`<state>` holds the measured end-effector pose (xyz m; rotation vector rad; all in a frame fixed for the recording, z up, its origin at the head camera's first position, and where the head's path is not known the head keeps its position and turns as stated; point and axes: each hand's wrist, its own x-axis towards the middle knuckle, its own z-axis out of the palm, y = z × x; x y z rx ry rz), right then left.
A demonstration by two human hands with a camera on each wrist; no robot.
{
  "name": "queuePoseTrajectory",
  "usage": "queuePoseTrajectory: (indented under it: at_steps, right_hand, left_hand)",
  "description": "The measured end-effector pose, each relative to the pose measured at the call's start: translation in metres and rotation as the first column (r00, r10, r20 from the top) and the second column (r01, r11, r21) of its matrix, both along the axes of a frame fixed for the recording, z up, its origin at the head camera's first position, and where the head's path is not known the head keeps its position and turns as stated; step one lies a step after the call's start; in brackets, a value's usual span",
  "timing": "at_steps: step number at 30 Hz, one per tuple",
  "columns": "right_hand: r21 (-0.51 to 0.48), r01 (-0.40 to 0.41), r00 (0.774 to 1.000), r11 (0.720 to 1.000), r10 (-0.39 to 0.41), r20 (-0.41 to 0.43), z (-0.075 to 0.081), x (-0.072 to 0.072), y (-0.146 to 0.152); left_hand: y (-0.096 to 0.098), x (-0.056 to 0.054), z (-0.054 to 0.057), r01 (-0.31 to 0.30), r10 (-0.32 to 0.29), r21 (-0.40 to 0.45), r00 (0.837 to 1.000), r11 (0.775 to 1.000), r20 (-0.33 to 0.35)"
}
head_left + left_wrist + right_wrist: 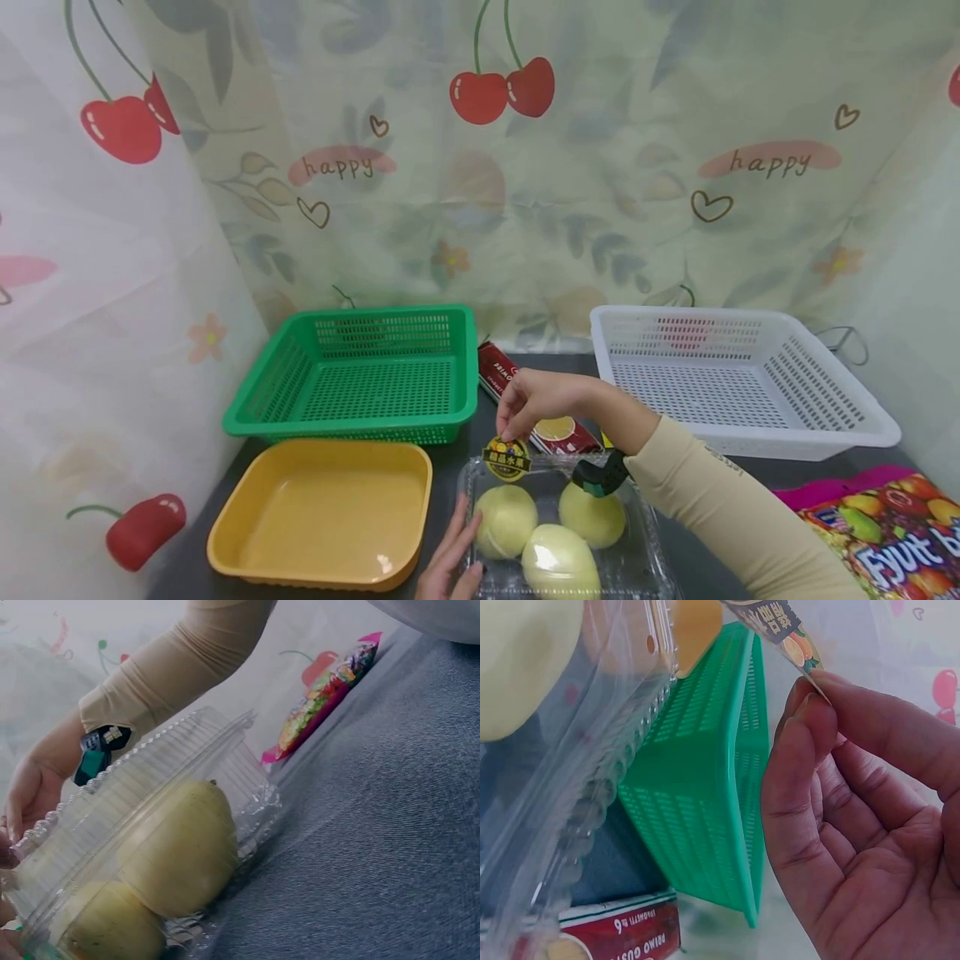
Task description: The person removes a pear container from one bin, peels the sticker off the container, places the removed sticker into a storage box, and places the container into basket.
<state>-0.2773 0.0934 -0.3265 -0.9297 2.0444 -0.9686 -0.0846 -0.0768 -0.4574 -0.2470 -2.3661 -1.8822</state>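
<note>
Far left, yellow tray (318, 508); only a narrow strip of grey bench (447, 472) before the clear container (543, 492). Against its left wall, left hand (447, 557), fingers nearly straight. At its far rim, label (507, 460), tightly pinched by right hand (540, 397). Left-wrist view alone: a fruit stem (213, 782)! Behind everything, cherry-print curtain (525, 192).

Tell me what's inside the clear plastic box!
Inside the clear plastic box are three pale yellow fruits. From the head view, the black wrist device covers part of one, and the fruits hide the box floor under them.
</note>
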Motion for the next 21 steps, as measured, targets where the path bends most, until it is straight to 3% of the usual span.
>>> queuePoseTrajectory:
  at_steps: [3, 8, 10, 14, 16, 18, 21]
  right_hand:
    - [0.014, 0.015, 1.0, 1.0, -0.015, -0.004, 0.0, 0.0, -0.004]
    - [0.019, 0.038, 0.999, 0.999, -0.038, 0.008, -0.002, -0.002, -0.009]
    - [0.016, 0.039, 0.999, 0.999, -0.039, 0.011, -0.003, -0.004, -0.011]
    - [0.01, 0.05, 0.999, 0.999, -0.05, 0.02, -0.005, -0.008, -0.016]
    - [0.004, 0.063, 0.998, 0.998, -0.063, 0.024, -0.006, -0.01, -0.018]
    - [-0.007, 0.075, 0.997, 0.997, -0.075, 0.029, -0.007, -0.013, -0.021]
    - [-0.019, 0.079, 0.997, 0.997, -0.078, 0.03, -0.007, -0.016, -0.025]
  left_hand:
    - [-0.004, 0.0, 0.003, -0.022, 0.019, -0.077, 0.999, 0.997, -0.046]
    - [-0.012, -0.001, 0.017, 0.013, -0.009, -0.045, 0.996, 0.999, 0.089]
    - [-0.014, 0.0, 0.023, 0.012, -0.007, -0.045, 0.994, 0.999, 0.107]
    - [-0.019, 0.003, 0.031, -0.072, 0.072, -0.07, 0.997, 0.995, 0.001]
    - [-0.023, 0.0, 0.031, -0.112, 0.105, -0.041, 0.985, 0.993, -0.135]
    - [-0.031, -0.005, 0.031, -0.127, 0.121, -0.006, 0.956, 0.992, -0.266]
    - [-0.045, -0.014, 0.033, -0.14, 0.125, -0.004, 0.891, 0.99, -0.437]
